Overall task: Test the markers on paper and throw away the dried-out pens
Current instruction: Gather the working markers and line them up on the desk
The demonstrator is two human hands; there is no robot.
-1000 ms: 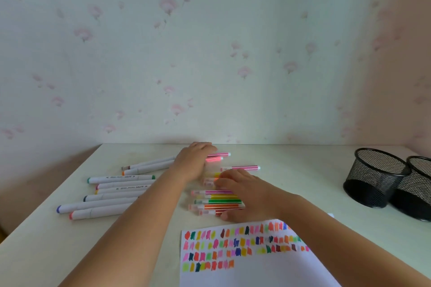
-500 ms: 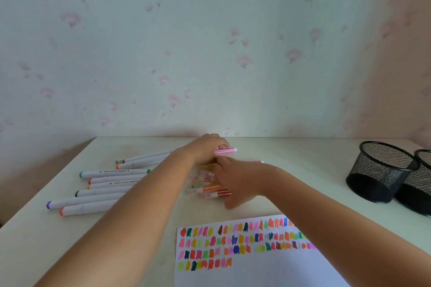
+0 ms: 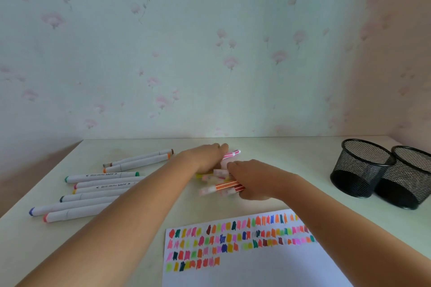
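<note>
A bunch of thin coloured markers point(image 3: 221, 187) lies in the middle of the white table point(image 3: 291, 151), gathered between my two hands. My left hand point(image 3: 205, 157) curls over the far side of the bunch, with a pink marker point(image 3: 232, 154) sticking out past its fingers. My right hand point(image 3: 253, 179) closes on the near side, over an orange marker. Several thick white markers point(image 3: 100, 187) with coloured ends lie in a row at the left. A sheet of paper point(image 3: 245, 270) with rows of colour swatches lies at the front.
Two black mesh pen cups point(image 3: 360, 169) point(image 3: 405, 179) stand side by side at the right of the table. A flowered wall rises right behind the table. The table's left edge runs diagonally past the white markers.
Both hands have drawn together, pushing the spread thin markers into one tight bunch. The thick white markers and the cups have not moved.
</note>
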